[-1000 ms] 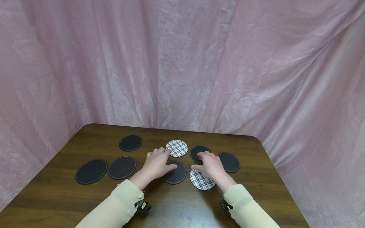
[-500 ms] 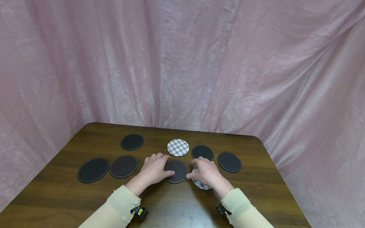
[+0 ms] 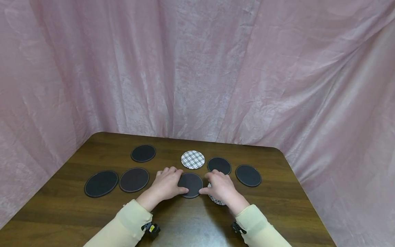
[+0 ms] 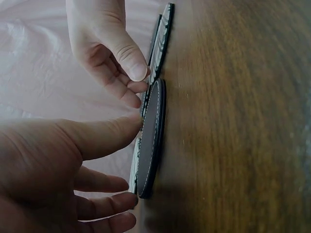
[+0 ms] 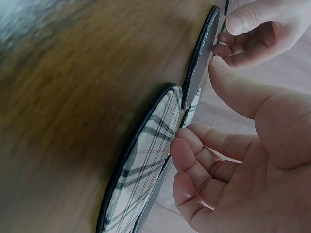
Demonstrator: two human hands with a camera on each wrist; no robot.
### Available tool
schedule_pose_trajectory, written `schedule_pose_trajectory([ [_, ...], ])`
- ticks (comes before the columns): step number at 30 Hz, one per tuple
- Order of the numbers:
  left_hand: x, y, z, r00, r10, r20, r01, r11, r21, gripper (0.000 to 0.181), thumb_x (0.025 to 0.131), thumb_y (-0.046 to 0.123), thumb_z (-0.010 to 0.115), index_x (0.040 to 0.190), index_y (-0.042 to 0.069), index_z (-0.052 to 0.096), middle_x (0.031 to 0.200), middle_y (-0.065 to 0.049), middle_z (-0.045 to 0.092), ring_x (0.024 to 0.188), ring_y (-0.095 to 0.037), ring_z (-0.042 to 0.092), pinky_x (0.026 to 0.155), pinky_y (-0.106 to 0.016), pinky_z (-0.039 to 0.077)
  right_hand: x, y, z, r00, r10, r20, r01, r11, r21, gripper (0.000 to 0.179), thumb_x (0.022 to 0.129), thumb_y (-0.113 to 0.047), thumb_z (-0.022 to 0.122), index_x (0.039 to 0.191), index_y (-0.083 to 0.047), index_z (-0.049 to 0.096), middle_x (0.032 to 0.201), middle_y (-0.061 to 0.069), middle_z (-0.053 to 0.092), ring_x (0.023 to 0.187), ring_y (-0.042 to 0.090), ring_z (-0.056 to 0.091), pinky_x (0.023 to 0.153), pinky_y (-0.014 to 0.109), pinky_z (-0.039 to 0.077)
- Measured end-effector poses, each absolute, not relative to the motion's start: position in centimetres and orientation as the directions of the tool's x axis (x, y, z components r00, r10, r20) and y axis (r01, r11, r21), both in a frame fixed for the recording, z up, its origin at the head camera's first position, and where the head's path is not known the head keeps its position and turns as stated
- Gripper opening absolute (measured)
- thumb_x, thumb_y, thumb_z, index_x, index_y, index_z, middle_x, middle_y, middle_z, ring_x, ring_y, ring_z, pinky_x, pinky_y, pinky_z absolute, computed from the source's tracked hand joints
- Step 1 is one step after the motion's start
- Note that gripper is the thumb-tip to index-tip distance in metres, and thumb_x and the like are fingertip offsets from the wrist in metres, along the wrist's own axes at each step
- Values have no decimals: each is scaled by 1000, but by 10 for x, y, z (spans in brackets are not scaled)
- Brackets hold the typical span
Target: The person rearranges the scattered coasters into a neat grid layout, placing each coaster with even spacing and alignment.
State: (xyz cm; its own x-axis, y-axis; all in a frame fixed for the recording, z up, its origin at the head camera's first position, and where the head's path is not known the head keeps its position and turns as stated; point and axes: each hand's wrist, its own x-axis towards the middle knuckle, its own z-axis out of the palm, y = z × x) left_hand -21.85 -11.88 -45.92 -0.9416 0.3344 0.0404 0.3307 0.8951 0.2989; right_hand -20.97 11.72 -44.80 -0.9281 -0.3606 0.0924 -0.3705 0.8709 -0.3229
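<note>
Left hand (image 3: pixel 165 185) reaches forward palm down, fingers slightly bent, its thumb stretched rightward over the near-left part of a brown coaster (image 3: pixel 192 185); contact there cannot be told. Right hand (image 3: pixel 219 187) faces it, thumb aimed left at the same coaster's right edge, fingers loosely curved over a plaid coaster (image 5: pixel 141 160). On both, thumb and fingers stand apart, gripping nothing. That brown coaster lies flat between the two thumbs. The wooden table (image 3: pixel 188 226) bears all the coasters: beyond the fingertips, between the hands, a second plaid coaster (image 3: pixel 192 160); just ahead of the right fingers, a black coaster (image 3: pixel 219 164), and to their right a dark coaster (image 3: pixel 248 175); left of the left fingers, another brown coaster (image 3: pixel 134 179), then a leftmost coaster (image 3: pixel 101 184), with a far-left coaster (image 3: pixel 143 153) farther forward
</note>
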Motion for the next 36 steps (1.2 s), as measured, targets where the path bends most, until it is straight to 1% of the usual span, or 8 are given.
schedule_pose_trajectory([
  [2,-219,-119,-459,-940,340,31,334,896,293,75,87,51,94,140,3,71,129,-16,68,121,-37,60,102,-62,45,-209,116,-447,-929,-361,86,-368,871,-324,48,84,-37,97,117,-6,80,96,3,64,93,25,64,86,54,51],
  [7,-218,-120,-462,-935,355,24,347,893,286,80,86,53,94,140,0,70,128,-17,67,121,-38,61,101,-63,45,-212,114,-450,-932,-358,60,-358,878,-319,55,85,-40,97,123,-5,79,100,4,65,97,27,65,90,56,52],
  [11,-220,-121,-465,-931,363,27,355,890,285,82,85,54,94,140,-2,69,128,-18,66,120,-39,60,102,-64,45,-214,112,-451,-929,-366,57,-365,879,-306,58,83,-41,98,124,-4,80,100,5,66,97,28,65,90,57,52],
  [18,-218,-124,-455,-925,381,1,365,884,294,84,82,55,95,139,-2,70,128,-18,65,120,-39,59,102,-64,44,-212,109,-445,-934,-357,27,-349,893,-285,62,82,-45,98,123,-3,80,112,10,70,107,35,67,94,60,51],
  [23,-220,-124,-456,-931,364,-8,347,894,285,87,80,56,97,139,-1,69,127,-17,65,119,-37,58,103,-63,44,-213,107,-442,-937,-349,17,-341,901,-269,62,81,-46,99,122,-4,80,109,9,69,103,34,66,94,59,51],
  [29,-224,-124,-468,-938,346,17,336,898,286,86,76,56,100,133,-2,70,120,-17,64,113,-37,57,97,-63,43,-214,104,-444,-943,-334,-2,-321,908,-268,63,79,-45,100,123,-5,80,111,8,69,104,34,65,95,59,50],
  [33,-226,-126,-472,-939,344,24,333,886,322,81,73,55,102,125,1,71,111,-13,64,107,-34,58,91,-60,43,-215,103,-447,-944,-329,-12,-315,912,-262,63,79,-44,101,123,-5,79,112,7,68,105,35,65,96,59,50],
  [36,-227,-128,-471,-936,351,18,335,877,343,80,71,56,103,123,3,72,108,-10,63,104,-33,58,89,-59,43,-215,101,-449,-943,-333,-2,-321,912,-256,62,78,-43,102,122,-5,79,112,7,68,105,34,65,96,58,50],
])
